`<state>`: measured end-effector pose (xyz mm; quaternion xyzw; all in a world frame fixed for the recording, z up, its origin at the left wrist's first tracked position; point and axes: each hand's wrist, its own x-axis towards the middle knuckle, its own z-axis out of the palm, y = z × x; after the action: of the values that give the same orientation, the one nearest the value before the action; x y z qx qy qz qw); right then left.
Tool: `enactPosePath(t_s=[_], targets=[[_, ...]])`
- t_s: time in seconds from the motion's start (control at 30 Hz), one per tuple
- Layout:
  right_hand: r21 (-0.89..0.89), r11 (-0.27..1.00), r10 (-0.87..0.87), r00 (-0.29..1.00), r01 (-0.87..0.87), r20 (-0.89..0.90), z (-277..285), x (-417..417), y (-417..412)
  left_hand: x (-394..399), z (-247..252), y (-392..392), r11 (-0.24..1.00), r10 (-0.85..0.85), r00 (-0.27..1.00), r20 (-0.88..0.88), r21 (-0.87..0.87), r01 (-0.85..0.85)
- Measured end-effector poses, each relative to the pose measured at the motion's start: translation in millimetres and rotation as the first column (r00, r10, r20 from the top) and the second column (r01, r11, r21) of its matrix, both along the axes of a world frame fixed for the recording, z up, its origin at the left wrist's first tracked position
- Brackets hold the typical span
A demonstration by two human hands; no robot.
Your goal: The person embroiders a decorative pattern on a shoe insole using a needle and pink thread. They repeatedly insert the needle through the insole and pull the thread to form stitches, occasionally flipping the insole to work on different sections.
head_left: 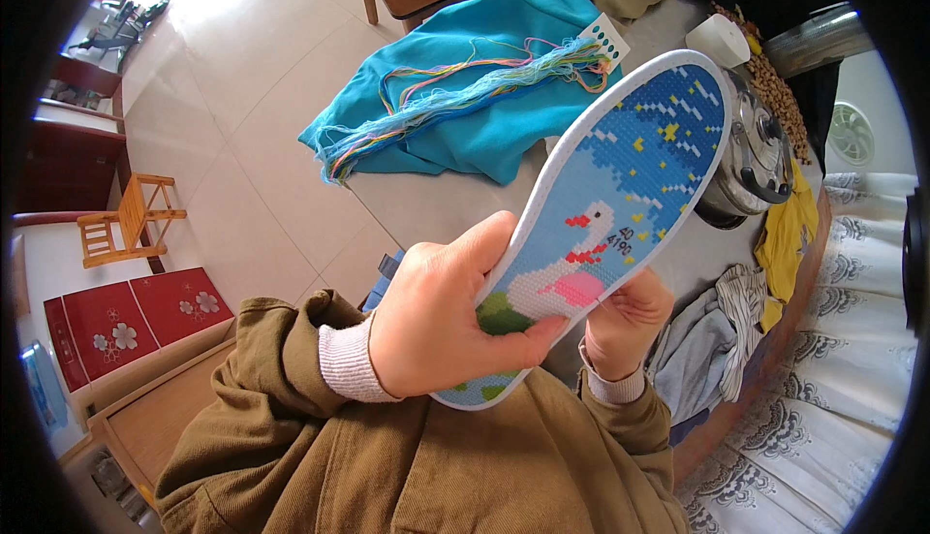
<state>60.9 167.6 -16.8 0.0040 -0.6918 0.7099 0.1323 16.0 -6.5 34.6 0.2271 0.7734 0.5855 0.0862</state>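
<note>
My left hand [450, 316] grips a cross-stitch insole [625, 163] across its narrower part, thumb and a finger pressing on the printed face. A white goose with a red beak, a blue sky and yellow stars decorate it; white binding runs round the rim, and small printed writing sits beside the goose. The insole is tilted, its wide end pointing up and right. My right hand [628, 323] is curled against the insole's right edge, its fingertips partly hidden behind it. A thin, short line shows at that edge; whether it is needle or thread is unclear.
Embroidery threads [465, 98] lie on a turquoise cloth [436, 47], one end at a holed white card [605, 41]. Right of the insole stand a lidded metal pot [752, 149] and a white roll [718, 40]. Grey clothing [697, 345] lies nearer me. A small wooden chair [134, 218] stands left.
</note>
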Motion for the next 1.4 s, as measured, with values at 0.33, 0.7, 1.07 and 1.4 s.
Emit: enactPosePath(t_s=[0.33,0.7,1.07,1.4], targets=[[0.010,1.000,-0.007,1.000,0.007,0.015,-2,1,1,1,0,-1,1.000,-0.005,1.000,0.019,-0.009,0.005],[0.049,0.999,0.002,0.992,0.004,-0.124,0,-2,-3,0,-20,5,0.981,-0.011,0.965,0.262,0.191,-0.041],[0.671,0.703,0.092,0.906,0.235,-0.414,30,-17,-4,-6,-17,-4,0.989,0.080,0.964,0.252,0.101,-0.109],[0.041,0.983,-0.135,0.856,0.178,-0.498,43,-11,-20,-20,-49,-6,0.971,0.226,0.966,0.124,-0.104,-0.214]])
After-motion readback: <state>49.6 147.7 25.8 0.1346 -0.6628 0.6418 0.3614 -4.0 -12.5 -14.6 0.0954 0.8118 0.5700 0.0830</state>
